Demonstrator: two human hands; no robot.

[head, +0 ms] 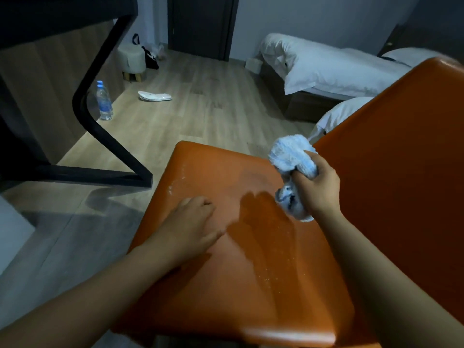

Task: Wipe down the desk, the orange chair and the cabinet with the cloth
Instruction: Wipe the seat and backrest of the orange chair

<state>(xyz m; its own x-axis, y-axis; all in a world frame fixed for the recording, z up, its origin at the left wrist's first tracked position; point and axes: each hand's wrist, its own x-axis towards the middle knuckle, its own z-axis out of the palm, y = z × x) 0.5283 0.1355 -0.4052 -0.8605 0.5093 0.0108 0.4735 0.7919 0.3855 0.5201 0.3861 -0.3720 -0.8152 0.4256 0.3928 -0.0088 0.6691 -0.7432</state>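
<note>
Pale wood-look flooring (200, 109) fills the room behind the work, and the orange chair (251, 259) sits close under the camera, with its backrest (401, 159) rising just beyond the right hand (316, 187). That hand is clenched around the cloth (291, 154), a fluffy white-and-blue rag. 1 bunched end bulges out past the knuckles toward the far edge of the seat, and the other end hangs below the fist on the near side. Whether the hanging end touches the seat cannot be told. The left hand (193, 227) holds nothing. Its fingers are relaxed and lie on the seat, well apart from the cloth and pointing toward it. Between the 2 hands the seat carries a darker patch, which may be damp or shadow, and white specks are scattered along the seat's left edge and nearer the camera. Out past the left hand stands the black angled frame of the desk (88, 175), with 2 water bottles (104, 101) upright on the floor behind it and a flat white object (154, 96) lying nearby. Farther off are a small pale stool (131, 59), a dark bag (150, 59) beside it, and a dark door (200, 23). Beyond the gripped cloth lies a bed (339, 71) with white linen.
</note>
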